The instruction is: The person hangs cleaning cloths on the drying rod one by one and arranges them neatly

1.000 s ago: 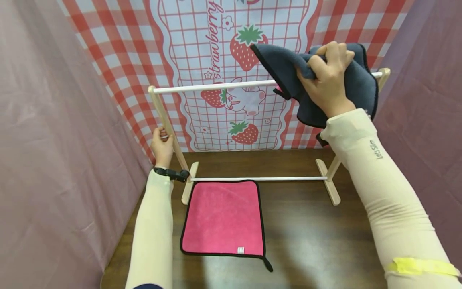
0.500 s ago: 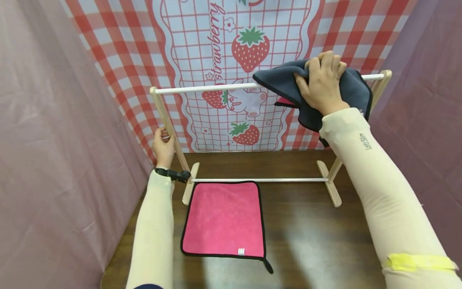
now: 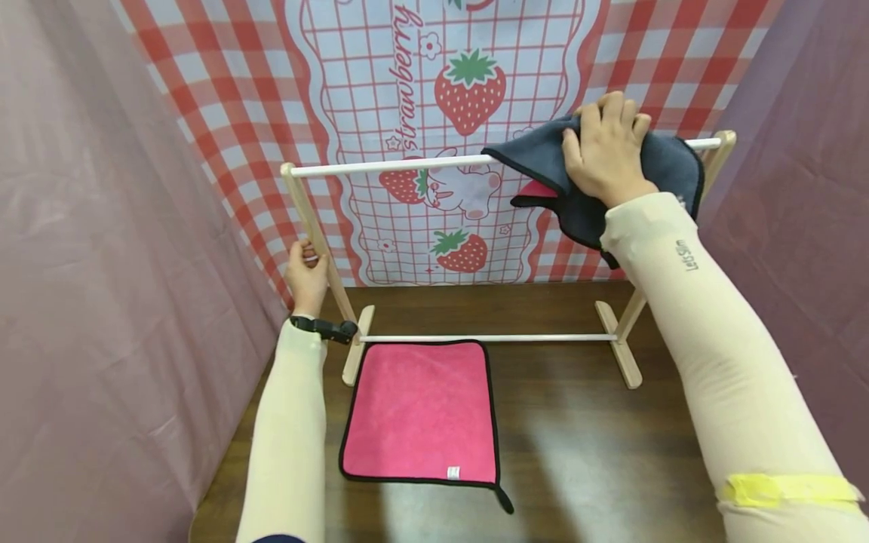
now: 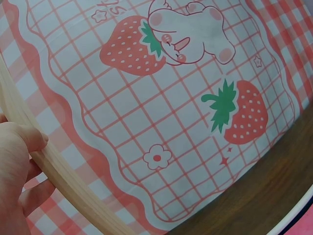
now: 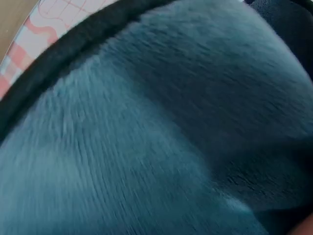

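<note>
My left hand (image 3: 307, 277) holds the left wooden post of a drying rack (image 3: 314, 226). In the left wrist view, that hand (image 4: 17, 171) has its thumb in front of the post (image 4: 58, 174) and fingers behind. On the right part of the rack's top rail, a grey cloth (image 3: 529, 151) with black edging hangs draped, a pink underside showing at one fold. My right hand (image 3: 607, 151) rests on top of it, fingers extended over the rail, thumb apart. Grey pile of the cloth (image 5: 122, 137) fills most of the right wrist view.
A pink cloth (image 3: 421, 411) with black edging and a hanging loop lies flat on the dark wooden table (image 3: 577, 422). The rack's lower white bar (image 3: 489, 338) runs just behind it. A strawberry-print backdrop (image 3: 407, 90) hangs behind, with pink curtains (image 3: 122, 264) at both sides.
My right hand has lowered the grey cloth onto the top rail, and its bunched grip has loosened to extended fingers on top. The left hand stays on the post.
</note>
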A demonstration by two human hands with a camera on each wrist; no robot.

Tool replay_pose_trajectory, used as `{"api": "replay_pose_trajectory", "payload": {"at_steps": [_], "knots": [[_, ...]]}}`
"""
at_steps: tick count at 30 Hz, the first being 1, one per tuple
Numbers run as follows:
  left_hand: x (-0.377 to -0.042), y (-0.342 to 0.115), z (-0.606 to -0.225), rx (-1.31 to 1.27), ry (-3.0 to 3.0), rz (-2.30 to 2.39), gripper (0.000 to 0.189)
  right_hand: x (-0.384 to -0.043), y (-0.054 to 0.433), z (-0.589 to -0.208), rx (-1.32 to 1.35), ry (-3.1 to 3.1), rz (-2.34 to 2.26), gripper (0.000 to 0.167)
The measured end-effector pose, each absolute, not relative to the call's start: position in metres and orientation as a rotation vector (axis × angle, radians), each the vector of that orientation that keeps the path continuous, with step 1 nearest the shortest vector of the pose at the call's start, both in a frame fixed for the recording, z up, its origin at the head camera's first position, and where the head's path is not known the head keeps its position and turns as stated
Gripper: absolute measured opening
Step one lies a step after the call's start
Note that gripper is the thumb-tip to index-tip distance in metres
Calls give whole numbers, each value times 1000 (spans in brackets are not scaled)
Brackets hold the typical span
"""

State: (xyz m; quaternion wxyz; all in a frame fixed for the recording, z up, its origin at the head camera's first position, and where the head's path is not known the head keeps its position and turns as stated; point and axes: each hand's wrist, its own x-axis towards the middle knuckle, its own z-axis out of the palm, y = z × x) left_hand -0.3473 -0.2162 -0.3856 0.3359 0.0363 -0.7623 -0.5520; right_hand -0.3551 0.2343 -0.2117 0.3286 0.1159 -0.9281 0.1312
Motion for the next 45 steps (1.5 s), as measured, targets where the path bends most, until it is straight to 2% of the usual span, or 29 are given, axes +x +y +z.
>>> {"api": "replay_pose_trajectory", "payload": {"at_steps": [21,25,34,38,45], "knots": [[-347,-202,-380,198,-1860,-1481,33,-349,236,-208,270,-2626,207,56],[-347,-189,-381,235,-1789,-1526,41,-348,236,-207,262,-2659,219,57],[-337,-147,-368,198,-1720,-1527,72,-346,237,-203,238,-2705,232,59],[-329,-115,-351,37,-1770,-1518,75,-346,237,-202,238,-2707,232,58],[-300,-35,-318,-463,-1926,-1669,69,-345,236,-203,246,-2718,247,58]]}}
